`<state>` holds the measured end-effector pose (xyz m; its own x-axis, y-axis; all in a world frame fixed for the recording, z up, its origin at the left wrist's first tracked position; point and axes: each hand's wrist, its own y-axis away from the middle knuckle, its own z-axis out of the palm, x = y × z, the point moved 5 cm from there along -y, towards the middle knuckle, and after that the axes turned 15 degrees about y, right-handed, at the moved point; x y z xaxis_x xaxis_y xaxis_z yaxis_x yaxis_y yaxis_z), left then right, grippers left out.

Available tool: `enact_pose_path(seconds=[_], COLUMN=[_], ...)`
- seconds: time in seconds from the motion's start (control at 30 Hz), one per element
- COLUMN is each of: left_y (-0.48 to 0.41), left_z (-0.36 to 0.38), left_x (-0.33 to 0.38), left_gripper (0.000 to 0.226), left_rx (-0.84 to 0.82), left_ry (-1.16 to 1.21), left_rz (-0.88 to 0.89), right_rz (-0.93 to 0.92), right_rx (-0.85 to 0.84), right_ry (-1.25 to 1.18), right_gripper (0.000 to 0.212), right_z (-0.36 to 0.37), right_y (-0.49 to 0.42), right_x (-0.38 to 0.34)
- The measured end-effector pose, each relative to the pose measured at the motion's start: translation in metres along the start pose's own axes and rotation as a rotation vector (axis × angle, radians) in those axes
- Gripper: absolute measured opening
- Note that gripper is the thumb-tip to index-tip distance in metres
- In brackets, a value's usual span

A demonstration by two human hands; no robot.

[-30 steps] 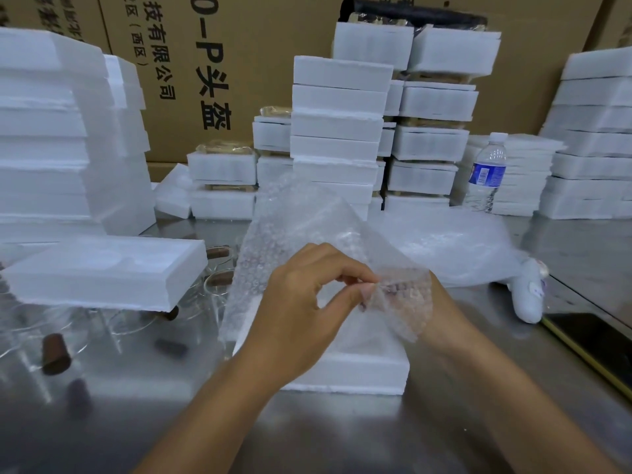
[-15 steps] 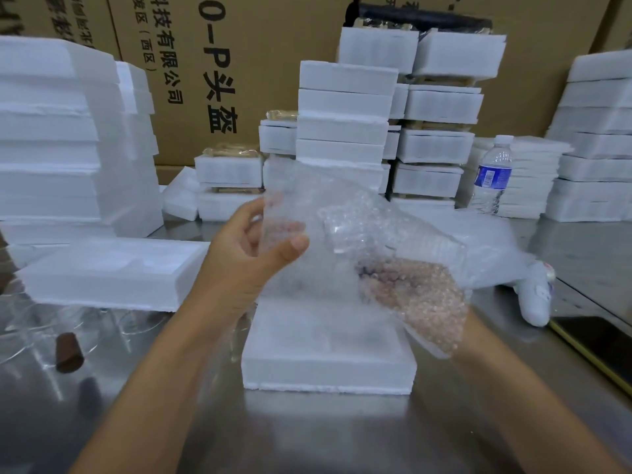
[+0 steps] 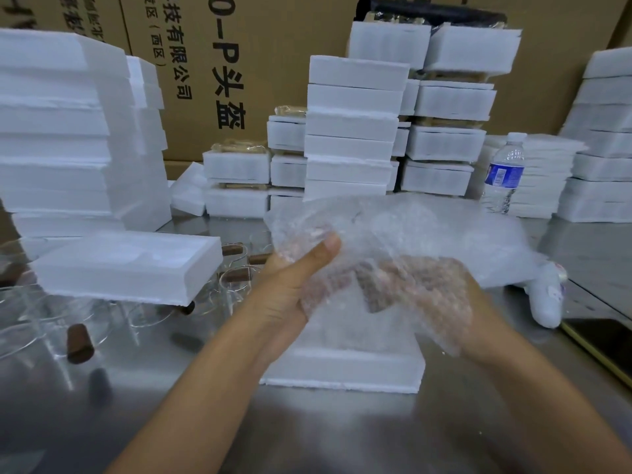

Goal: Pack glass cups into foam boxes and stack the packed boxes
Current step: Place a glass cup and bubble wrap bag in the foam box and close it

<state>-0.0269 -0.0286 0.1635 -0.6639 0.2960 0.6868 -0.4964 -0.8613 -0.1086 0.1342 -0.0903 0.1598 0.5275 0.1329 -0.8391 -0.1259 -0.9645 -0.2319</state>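
Left hand [image 3: 290, 285] lowered, grip pinching bubble bag [image 3: 393, 230]; right hand [image 3: 441, 306] inside bag, grip unclear, above foam box [image 3: 342, 367].

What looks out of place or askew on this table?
One foam box at the left sits on top of the glass cups, not on the steel table; that perch looks unsteady.
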Motion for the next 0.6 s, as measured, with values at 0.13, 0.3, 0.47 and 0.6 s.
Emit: enact_pose_path(seconds=[0.13,0.3,0.47,0.6], left_y=[-0.005,-0.009,-0.008,-0.008], left_z=[-0.005,-0.015,-0.011,-0.008], left_x=[0.0,0.0,-0.003,-0.004], left_gripper=[0.035,0.022,0.04,0.043], left_rx=[0.032,0.017,-0.014,-0.037], left_ry=[0.336,0.564,0.521,0.408], left_rz=[-0.005,0.024,0.014,-0.009], right_rz=[-0.091,0.033,-0.046,-0.067], right_rx=[0.484,0.44,0.162,0.367], right_ry=[-0.131,-0.224,-0.088,-0.231], right_gripper=[0.022,0.038,0.043,0.019], right_z=[-0.031,-0.011,0.019,0.001], right_y=[0.0,-0.007,-0.008,-0.007], right_x=[-0.022,-0.008,-0.007,-0.011])
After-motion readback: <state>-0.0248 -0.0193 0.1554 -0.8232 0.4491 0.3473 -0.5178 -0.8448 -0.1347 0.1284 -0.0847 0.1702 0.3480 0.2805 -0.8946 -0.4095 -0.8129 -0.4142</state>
